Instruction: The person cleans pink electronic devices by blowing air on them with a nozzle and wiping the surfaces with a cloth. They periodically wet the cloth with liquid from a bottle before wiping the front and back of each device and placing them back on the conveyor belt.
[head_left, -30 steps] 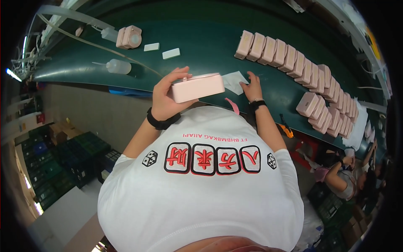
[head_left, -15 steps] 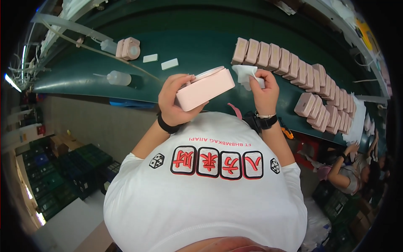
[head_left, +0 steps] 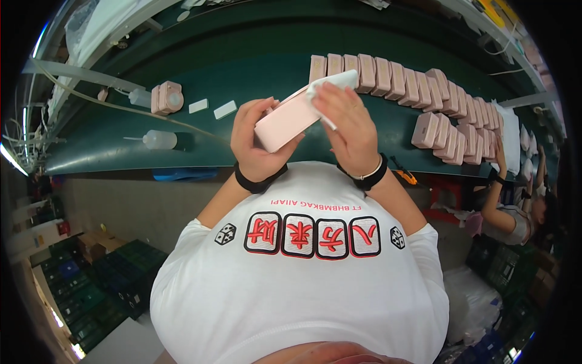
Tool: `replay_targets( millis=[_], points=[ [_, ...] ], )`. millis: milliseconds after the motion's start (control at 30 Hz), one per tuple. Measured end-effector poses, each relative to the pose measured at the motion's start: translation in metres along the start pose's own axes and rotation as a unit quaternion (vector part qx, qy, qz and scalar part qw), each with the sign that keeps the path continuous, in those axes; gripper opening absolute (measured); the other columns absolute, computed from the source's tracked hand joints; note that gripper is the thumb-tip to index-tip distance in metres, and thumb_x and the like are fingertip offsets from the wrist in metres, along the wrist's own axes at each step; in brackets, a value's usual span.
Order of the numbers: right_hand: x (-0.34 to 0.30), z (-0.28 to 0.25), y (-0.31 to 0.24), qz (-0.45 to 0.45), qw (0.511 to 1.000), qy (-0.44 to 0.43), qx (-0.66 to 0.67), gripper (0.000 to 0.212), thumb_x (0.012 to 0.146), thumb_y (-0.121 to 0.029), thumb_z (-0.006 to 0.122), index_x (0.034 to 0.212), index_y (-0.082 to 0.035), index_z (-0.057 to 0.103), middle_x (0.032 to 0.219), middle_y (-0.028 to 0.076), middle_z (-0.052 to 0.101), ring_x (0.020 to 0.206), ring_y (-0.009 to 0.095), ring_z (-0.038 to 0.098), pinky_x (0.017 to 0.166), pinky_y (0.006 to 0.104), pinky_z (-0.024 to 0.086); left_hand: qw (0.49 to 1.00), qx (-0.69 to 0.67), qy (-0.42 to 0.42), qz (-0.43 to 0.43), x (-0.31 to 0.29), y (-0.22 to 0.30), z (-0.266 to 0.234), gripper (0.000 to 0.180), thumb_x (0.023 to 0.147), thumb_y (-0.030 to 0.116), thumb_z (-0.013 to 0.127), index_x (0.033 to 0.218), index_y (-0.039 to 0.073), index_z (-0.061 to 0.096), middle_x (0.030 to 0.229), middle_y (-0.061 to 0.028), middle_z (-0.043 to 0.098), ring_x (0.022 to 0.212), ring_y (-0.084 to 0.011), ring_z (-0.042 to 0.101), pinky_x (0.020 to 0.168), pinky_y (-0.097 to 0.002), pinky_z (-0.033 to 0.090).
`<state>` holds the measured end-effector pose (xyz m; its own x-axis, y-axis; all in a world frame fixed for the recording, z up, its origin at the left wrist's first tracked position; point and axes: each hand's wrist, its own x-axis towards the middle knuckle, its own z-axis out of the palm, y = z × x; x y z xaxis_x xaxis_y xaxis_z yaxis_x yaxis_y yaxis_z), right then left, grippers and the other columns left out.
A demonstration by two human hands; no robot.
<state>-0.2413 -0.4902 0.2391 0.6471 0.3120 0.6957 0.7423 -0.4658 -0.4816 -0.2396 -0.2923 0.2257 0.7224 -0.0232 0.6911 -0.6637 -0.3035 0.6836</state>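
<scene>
My left hand [head_left: 257, 136] is closed round one end of a pale pink box-shaped case [head_left: 290, 123], held tilted above the near edge of the workbench. Against the case's other end, my right hand [head_left: 350, 124] presses a white cloth [head_left: 339, 80]. Its fingers lie over the cloth and partly hide that end of the case. What is on the far side of the case cannot be made out.
Rows of similar pink cases [head_left: 405, 83] stand on the green workbench [head_left: 206, 67] at right. At left are a squeeze bottle [head_left: 160, 140], two white rectangular pieces [head_left: 225, 110] and more pink cases [head_left: 166, 98]. A co-worker's hand [head_left: 501, 159] is at far right.
My right hand has brought the white cloth leftward onto the end of the pink case. My left hand keeps its hold. The view has shifted slightly, and a co-worker's hand has reached the rows.
</scene>
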Motion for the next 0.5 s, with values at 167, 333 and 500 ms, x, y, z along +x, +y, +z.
replay_targets(
  millis=[167, 333, 500],
  points=[
    [-0.005, -0.008, -0.029, -0.018, 0.999, -0.044, 0.023, 0.043, 0.078, 0.007, 0.06, 0.119, -0.004, 0.064, 0.127, 0.015, 0.061, 0.123, 0.032, 0.056, 0.109, 0.0453, 0.038, 0.999, 0.0, -0.025, 0.023, 0.004, 0.003, 0.007, 0.065, 0.061, 0.006, 0.088, 0.117, -0.001, 0.058, 0.109, -0.0155, 0.059, 0.091, -0.0236, 0.062, 0.078, -0.0314, 0.052],
    [0.003, -0.016, -0.005, 0.047, 0.997, 0.036, -0.042, 0.042, 0.077, 0.008, 0.058, 0.117, -0.003, 0.064, 0.128, 0.015, 0.061, 0.124, 0.032, 0.055, 0.108, 0.0446, 0.038, 0.999, 0.008, -0.038, 0.035, 0.005, 0.004, 0.011, 0.065, 0.06, 0.007, 0.088, 0.117, -0.001, 0.058, 0.108, -0.0155, 0.059, 0.091, -0.0242, 0.062, 0.078, -0.0316, 0.052],
    [-0.005, -0.012, -0.017, 0.022, 1.0, -0.006, 0.012, 0.038, 0.08, 0.009, 0.056, 0.115, -0.003, 0.064, 0.126, 0.016, 0.061, 0.122, 0.033, 0.056, 0.108, 0.0449, 0.039, 0.999, 0.004, -0.034, 0.034, 0.01, 0.004, 0.016, 0.064, 0.059, 0.006, 0.088, 0.117, 0.0, 0.059, 0.107, -0.015, 0.06, 0.092, -0.0246, 0.062, 0.078, -0.032, 0.052]
  ],
)
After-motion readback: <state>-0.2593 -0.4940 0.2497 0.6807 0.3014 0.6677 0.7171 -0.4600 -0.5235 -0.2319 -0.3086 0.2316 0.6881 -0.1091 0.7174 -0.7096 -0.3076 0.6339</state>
